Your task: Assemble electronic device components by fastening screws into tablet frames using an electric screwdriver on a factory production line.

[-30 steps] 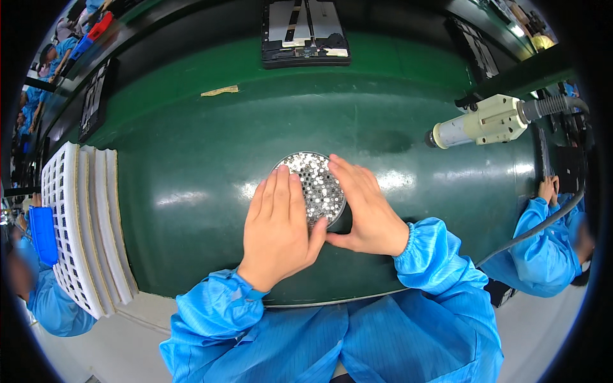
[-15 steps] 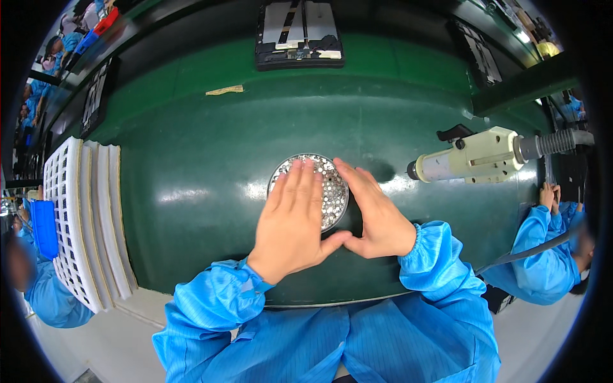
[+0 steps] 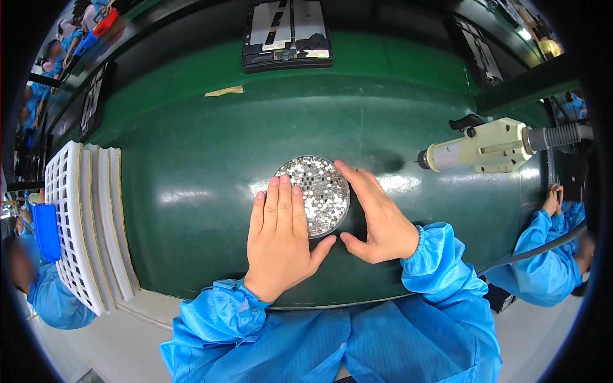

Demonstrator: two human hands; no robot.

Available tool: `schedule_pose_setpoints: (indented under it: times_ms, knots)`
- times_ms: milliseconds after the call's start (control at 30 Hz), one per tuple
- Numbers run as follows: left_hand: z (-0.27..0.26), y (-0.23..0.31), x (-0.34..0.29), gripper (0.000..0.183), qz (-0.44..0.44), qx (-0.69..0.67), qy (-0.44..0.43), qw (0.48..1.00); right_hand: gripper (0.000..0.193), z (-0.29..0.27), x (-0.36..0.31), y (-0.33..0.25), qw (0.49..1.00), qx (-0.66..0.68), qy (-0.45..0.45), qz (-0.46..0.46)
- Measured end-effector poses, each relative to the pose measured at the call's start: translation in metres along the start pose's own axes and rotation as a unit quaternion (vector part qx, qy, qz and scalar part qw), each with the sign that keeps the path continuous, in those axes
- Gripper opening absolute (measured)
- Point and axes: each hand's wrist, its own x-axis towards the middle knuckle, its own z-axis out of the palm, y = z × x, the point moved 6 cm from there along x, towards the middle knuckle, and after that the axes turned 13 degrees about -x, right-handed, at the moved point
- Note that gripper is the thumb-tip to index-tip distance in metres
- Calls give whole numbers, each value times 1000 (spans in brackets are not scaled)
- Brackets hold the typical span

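A round dish of small silver screws (image 3: 324, 195) sits at the middle of the green workbench (image 3: 211, 140). Across its left part lies my left hand (image 3: 278, 239), palm down, with fingers stretched out and thumb pointing to the dish's near edge. My right hand (image 3: 382, 223) stands on edge beside the dish's right rim, its fingers extended and the thumb held apart. Neither hand grips anything. Part of the dish's left side is hidden under my left fingers.
A cream power screwdriver (image 3: 491, 150) hangs at the right on a coiled sleeve. White foam trays (image 3: 73, 217) stand at the left by a blue bin (image 3: 46, 231). An opened flat electronic device (image 3: 287, 54) lies at the back, near a tan strip (image 3: 225, 91). Co-workers sit at both sides.
My left hand has slid left and toward me, uncovering more of the screws. My right hand has barely moved. The screwdriver has swung slightly right, and the device at the back has shifted left.
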Motion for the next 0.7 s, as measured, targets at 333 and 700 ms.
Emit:
schedule_pose_setpoints:
  times_ms: [333,700]
  knots:
    - [11,20,4,83,89,-72,-60,992,94,2,-3,1,1000,-6,1,-8]
    - [0,9,6,89,78,-52,-37,995,94,-1,0,-4,1000,-17,-2,-5]
